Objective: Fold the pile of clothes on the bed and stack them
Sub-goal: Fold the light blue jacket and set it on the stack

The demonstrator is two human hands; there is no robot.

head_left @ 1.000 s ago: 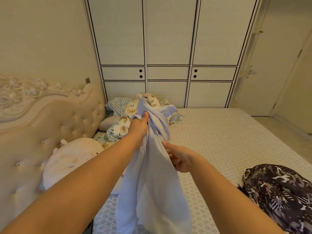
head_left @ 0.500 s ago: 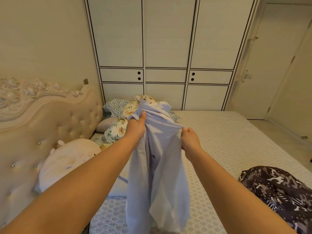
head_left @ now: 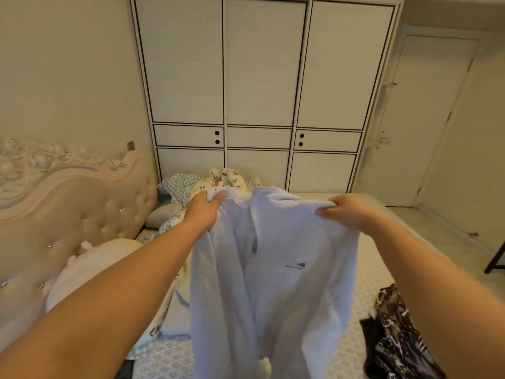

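A pale lavender shirt (head_left: 273, 283) hangs spread out in front of me, above the bed (head_left: 374, 258). My left hand (head_left: 203, 210) grips its top left edge near the shoulder. My right hand (head_left: 347, 213) grips the top right edge, and the cloth stretches between the two hands. The shirt's lower part drops out of view at the bottom. A dark patterned garment (head_left: 396, 343) lies crumpled on the bed at the lower right. Floral and checked fabrics (head_left: 218, 181) are heaped at the far end of the bed.
A tufted beige headboard (head_left: 76, 214) runs along the left, with a pale plush pillow (head_left: 109, 258) beside it. White wardrobe doors (head_left: 262, 91) stand behind the bed. A door (head_left: 426, 119) and open floor lie to the right.
My right hand has moved up and to the right along the shirt's top edge. The bunched shirt is now spread wide between both hands.
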